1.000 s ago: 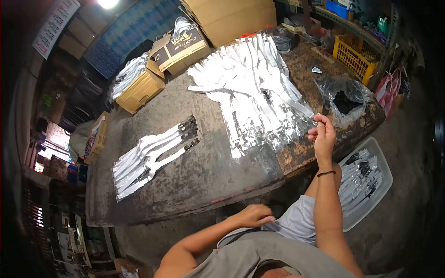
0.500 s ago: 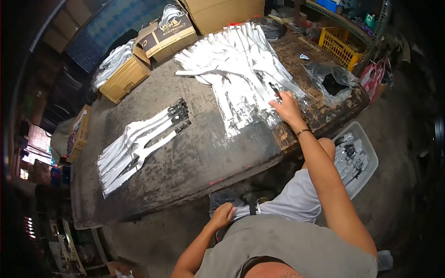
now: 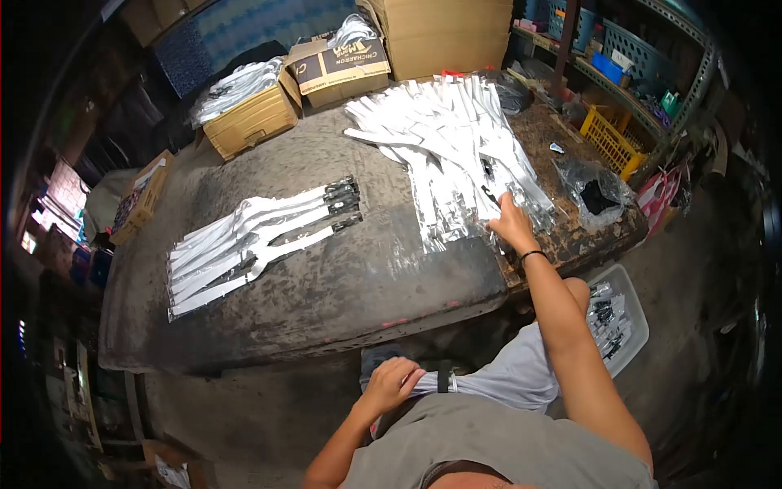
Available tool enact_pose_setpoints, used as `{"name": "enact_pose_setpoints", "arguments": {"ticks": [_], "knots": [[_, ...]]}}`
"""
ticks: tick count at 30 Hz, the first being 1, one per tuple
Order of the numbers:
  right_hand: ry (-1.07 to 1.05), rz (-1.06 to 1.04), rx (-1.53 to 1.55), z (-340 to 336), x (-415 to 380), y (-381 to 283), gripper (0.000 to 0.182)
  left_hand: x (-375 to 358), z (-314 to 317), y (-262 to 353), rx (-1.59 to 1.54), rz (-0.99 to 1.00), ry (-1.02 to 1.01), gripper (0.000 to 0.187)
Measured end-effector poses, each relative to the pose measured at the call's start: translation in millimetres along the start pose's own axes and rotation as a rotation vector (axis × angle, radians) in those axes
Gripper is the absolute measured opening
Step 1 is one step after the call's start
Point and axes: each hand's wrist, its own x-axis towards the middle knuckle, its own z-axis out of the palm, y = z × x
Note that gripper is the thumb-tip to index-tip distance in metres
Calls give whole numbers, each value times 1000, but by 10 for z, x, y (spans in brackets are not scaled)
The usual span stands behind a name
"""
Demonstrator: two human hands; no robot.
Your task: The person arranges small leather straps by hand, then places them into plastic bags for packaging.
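Over the near edge of a large pile of white straps in clear plastic (image 3: 456, 147), my right hand (image 3: 513, 224) is closed on a small black piece (image 3: 490, 196). Whether that piece is joined to a strap is unclear. My left hand (image 3: 393, 383) rests near my lap, fingers curled, close to a dark band with white strapping (image 3: 445, 378); what it holds, if anything, is hidden. A smaller group of white straps with black ends (image 3: 261, 236) lies on the left part of the dark table (image 3: 318, 293).
Cardboard boxes of white straps (image 3: 248, 130) stand along the back. A clear plastic bag with something black (image 3: 595, 191) lies at the table's right end. Beside my leg is a translucent bin (image 3: 639, 326) of packed items. A yellow crate (image 3: 607, 143) sits by the shelf.
The view has shifted, so the table sits differently in it. My right hand stays at the near edge of the pile with the black piece. My left hand's back and fingers show more.
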Motion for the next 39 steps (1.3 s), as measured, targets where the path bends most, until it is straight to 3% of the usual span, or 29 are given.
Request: {"name": "enact_pose_setpoints", "arguments": {"ticks": [4,9,11,14,17,21,22,25,26,27,29,31,33,39], "knots": [[82,-105,246,-156,-207,-22,49,394,-201,91,-25,152,33,10],[18,-251,284,-662,-865,-451,45,1170,-365,257,157,350,182,35],[-57,-298,228,-788,-1081,-528,44,1492,-379,398,191,377,130,46],[-77,-516,361,-1052,-1396,-669,42,1853,-366,607,371,516,-25,51],[-141,-521,209,-1354,-1620,-691,40,2054,-321,691,345,614,-372,52],[-189,-567,39,-1678,-1773,-820,33,2184,-509,1087,227,569,-675,41],[-196,-551,35,-1704,-1771,-817,31,2187,-463,1053,184,709,-504,26],[147,-542,308,-1746,-1711,-774,34,2325,-492,1127,325,667,-308,20],[326,-534,327,-1761,-1668,-705,26,2341,-519,1116,297,669,-95,25],[367,-465,480,-1761,-1660,-628,22,2337,-567,1106,187,662,106,24],[457,-313,786,-1703,-1649,-494,14,2322,-656,1042,-19,482,371,22],[441,-149,1044,-1377,-1587,-429,5,2275,-653,887,-262,255,461,15],[404,-265,851,-1107,-1615,-604,8,2143,-547,861,-838,138,521,16],[-13,-153,1252,-380,-1661,-1170,26,1796,-85,758,-1192,188,612,21]]}}
